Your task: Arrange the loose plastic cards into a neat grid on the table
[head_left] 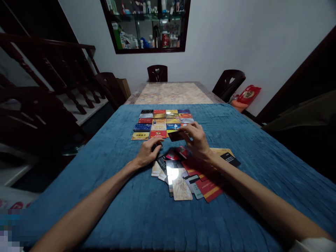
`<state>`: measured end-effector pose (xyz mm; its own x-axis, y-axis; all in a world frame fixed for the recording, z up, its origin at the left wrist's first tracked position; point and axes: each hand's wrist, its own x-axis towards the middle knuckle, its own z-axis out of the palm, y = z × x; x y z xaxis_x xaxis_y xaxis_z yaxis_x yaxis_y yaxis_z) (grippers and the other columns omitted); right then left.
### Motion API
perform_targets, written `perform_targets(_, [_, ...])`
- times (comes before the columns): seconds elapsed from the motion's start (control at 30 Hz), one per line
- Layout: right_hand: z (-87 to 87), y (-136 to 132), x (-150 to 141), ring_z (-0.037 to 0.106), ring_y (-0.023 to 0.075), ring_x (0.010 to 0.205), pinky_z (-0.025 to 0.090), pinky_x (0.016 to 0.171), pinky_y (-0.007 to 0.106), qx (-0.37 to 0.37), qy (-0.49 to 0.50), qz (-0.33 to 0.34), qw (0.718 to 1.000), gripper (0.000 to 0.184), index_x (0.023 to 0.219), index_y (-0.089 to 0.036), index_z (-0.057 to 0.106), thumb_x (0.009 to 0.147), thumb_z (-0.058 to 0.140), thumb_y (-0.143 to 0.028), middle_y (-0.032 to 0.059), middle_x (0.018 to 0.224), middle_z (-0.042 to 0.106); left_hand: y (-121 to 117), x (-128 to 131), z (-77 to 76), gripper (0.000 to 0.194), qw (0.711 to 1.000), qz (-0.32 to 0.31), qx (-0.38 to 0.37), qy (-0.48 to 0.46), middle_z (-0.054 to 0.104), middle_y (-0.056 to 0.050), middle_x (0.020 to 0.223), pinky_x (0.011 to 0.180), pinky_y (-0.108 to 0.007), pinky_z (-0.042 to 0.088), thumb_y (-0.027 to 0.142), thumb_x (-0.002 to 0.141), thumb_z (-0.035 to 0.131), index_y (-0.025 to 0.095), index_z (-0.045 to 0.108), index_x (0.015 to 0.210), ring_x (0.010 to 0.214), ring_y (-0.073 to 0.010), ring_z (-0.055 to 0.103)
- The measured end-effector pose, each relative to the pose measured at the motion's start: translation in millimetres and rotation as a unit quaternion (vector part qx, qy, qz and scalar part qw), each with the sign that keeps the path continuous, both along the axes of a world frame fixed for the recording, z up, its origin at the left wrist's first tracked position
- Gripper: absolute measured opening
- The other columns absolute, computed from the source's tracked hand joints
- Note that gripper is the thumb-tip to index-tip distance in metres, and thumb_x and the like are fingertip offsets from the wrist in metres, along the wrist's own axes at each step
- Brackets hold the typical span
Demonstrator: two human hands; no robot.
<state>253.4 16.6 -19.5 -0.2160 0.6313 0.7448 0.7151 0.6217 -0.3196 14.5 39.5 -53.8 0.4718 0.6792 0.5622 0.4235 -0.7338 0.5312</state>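
A dark card (174, 136) is pinched between the thumb and fingers of my right hand (196, 140), tilted just above the near row of a card grid. My left hand (149, 152) rests at the near side of that grid, fingers loosely curved, thumb apart, holding nothing. The grid has several rows of colourful cards, among them a gold card (140, 135) and a red card (158, 134) in the nearest row. Under and in front of my right hand lies a loose, overlapping heap, including a cream card (181, 185), a red card with an orange stripe (210, 189) and a black card (230, 159).
A blue cloth (110, 196) covers the near part of the table, and a patterned tabletop (170, 92) shows beyond it. Dark chairs (157, 72) stand around the far end. A red bag (248, 94) sits at the right by the wall.
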Motion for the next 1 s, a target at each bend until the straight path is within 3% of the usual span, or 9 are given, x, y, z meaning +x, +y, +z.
perform_targets(0.17, [0.5,-1,-2,0.05,0.0269,0.097,0.033,0.088,0.043,0.03,-0.152,0.002,0.988,0.025,0.107,-0.026,0.071,0.099,0.048,-0.024,0.0071,0.091,0.069,-7,4,5.7,0.023,0.999,-0.001,0.031,-0.028,0.071,-0.006,0.1,0.085,-0.032,0.055,0.019,0.09,0.056,0.018,0.063,0.112,0.091,-0.0175,0.067])
perform_targets(0.33, [-7.6,-3,-13,0.048,0.0261,0.101,0.031,0.092,0.044,0.026,-0.21,0.039,0.977,0.027,0.111,-0.031,0.07,0.098,0.048,-0.021,0.0046,0.093,0.07,-15,12,8.1,0.014,0.998,-0.009,0.042,-0.035,0.071,-0.006,0.099,0.088,-0.034,0.053,0.02,0.09,0.06,0.018,0.063,0.103,0.095,-0.0188,0.066])
perform_targets(0.63, [-14.9,-6,-22,0.05,0.0256,0.1,0.033,0.094,0.043,0.033,-0.205,0.053,0.977,0.023,0.106,-0.023,0.068,0.099,0.047,-0.021,0.0069,0.091,0.072,-17,14,4.8,0.008,0.999,0.001,0.042,-0.022,0.07,-0.003,0.087,0.079,-0.03,0.054,0.015,0.087,0.055,0.018,0.062,0.09,0.082,-0.0168,0.066])
perform_targets(1.0, [-36.7,10,4,0.054,0.0244,0.091,0.035,0.079,0.038,-0.065,-0.152,0.041,0.985,0.014,0.099,-0.021,0.067,0.091,0.056,-0.017,0.0069,0.094,0.074,-7,4,0.3,0.011,0.998,0.041,0.037,0.017,0.067,-0.001,0.08,0.074,-0.028,0.053,0.011,0.078,0.053,0.018,0.06,0.083,0.075,-0.0158,0.063])
